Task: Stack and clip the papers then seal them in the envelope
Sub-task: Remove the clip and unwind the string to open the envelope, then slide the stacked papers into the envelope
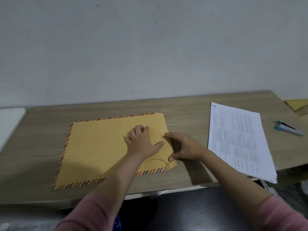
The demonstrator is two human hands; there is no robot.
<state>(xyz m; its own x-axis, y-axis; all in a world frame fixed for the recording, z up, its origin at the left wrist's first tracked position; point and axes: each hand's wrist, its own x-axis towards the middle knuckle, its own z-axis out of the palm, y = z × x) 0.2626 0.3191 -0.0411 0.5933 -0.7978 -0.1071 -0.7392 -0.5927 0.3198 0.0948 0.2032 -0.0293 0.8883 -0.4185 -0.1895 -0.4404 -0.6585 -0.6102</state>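
- I see my left hand [143, 142] pressed flat, fingers spread, on the yellow envelope [100, 147] mid-frame.
- My right hand [185, 147] pinches its flap [175, 145].
- Papers [240, 140] lie right on the tabletop [191, 105].

One head-worn view looks forward and down, seemingly close, across the desk [191, 105].

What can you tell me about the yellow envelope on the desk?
The envelope is large, mustard-yellow paper with a border of orange and black diagonal stripes. It lies flat on the wooden desk, its open end to the right. The left hand presses on it; the right hand works at that right edge. A thin dark string trails across its near right corner.
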